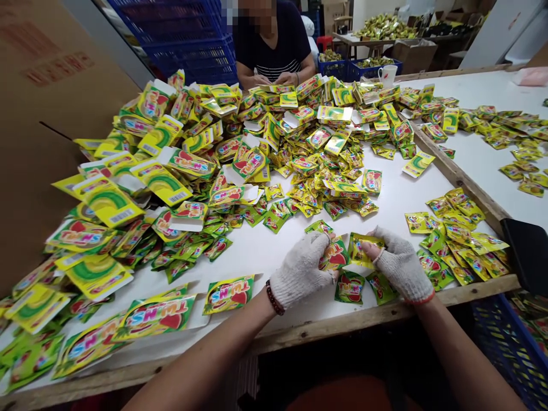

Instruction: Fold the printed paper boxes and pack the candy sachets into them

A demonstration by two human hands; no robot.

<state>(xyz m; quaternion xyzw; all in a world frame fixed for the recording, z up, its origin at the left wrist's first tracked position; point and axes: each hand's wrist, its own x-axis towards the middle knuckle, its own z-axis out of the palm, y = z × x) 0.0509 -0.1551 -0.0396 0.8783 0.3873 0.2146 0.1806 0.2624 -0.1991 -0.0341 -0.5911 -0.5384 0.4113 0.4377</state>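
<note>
My left hand [302, 273], in a white fingerless glove, is closed around a small printed candy box [336, 254] with a watermelon picture. My right hand [405, 267], gloved the same way, pinches a yellow candy sachet [358, 249] beside the box. Just below the hands, two green watermelon sachets [350, 287] lie on the white table [274, 254]. A green sachet [319, 226] shows behind my left fingers. To the right of my right hand is a small pile of yellow and green sachets [464, 237]. Flat TWINS boxes [229, 294] lie left of my left wrist.
A large heap of boxes [158, 180] and loose sachets covers the table's left and middle. A wooden strip [462, 174] divides the table. A phone [526, 254] rests at the right edge. Across sits another person [274, 45]. Blue crates [175, 40] are stacked behind; a cardboard carton [47, 114] stands left.
</note>
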